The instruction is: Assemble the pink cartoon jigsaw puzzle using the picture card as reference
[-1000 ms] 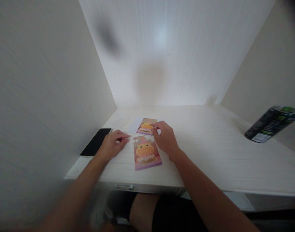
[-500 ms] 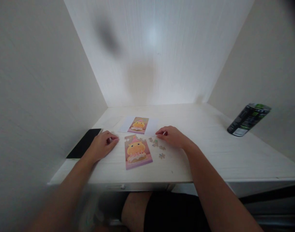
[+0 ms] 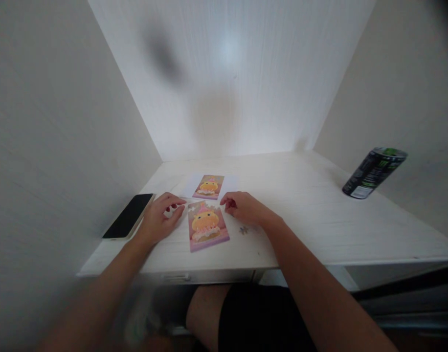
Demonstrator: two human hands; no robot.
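Observation:
A jigsaw puzzle with a yellow cartoon figure on a cake lies on the white desk, assembled except for gaps along its top edge. At its upper left, my left hand rests with thumb and index finger apart, holding nothing. My right hand is at the puzzle's upper right corner, fingertips pinched together; whatever is between them is hidden. Under and beside that hand lie loose pieces, mostly covered by it. One loose puzzle piece shows to the right of the puzzle.
Behind the puzzle, a picture card with the same design lies on a white sheet. A phone with a dark screen is by the left wall. A black and green can stands at the right. Walls enclose the desk on three sides.
My right hand has moved left from the loose pieces to the puzzle's upper right corner. My left hand has shifted closer to the puzzle, its fingers more extended. The view has shifted slightly.

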